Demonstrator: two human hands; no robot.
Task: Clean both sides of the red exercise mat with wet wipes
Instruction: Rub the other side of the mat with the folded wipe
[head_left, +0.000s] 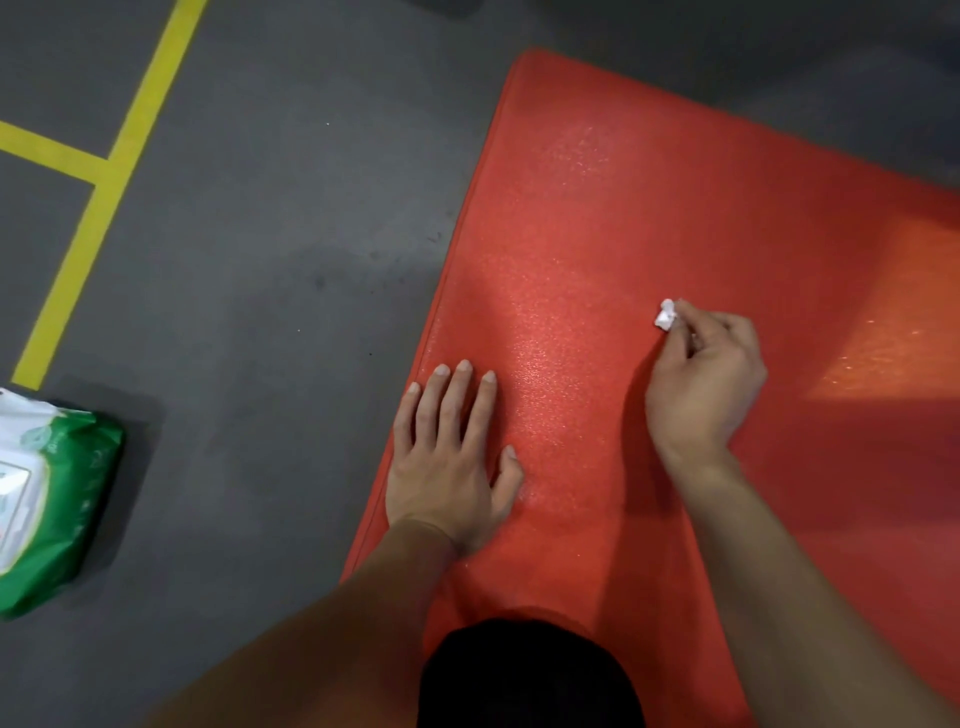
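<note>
Mat lying flat on floor, likely light, floppy foam; best taken at edge | left hand pressing it, fingers straight | right hand pinching wadded wipe | pack sitting left.

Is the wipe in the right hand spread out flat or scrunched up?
Scrunched up. The wipe is a small white wad pinched at the right hand's fingertips, just over the red mat.

Only one feed on my end: head cam, wide-angle, worn on the person, pitched steeply down and slightly forward. Close range, both forearms enter from the bottom edge. Red mat fills centre and right, grey floor the left. No second view, so no overlap.
</note>
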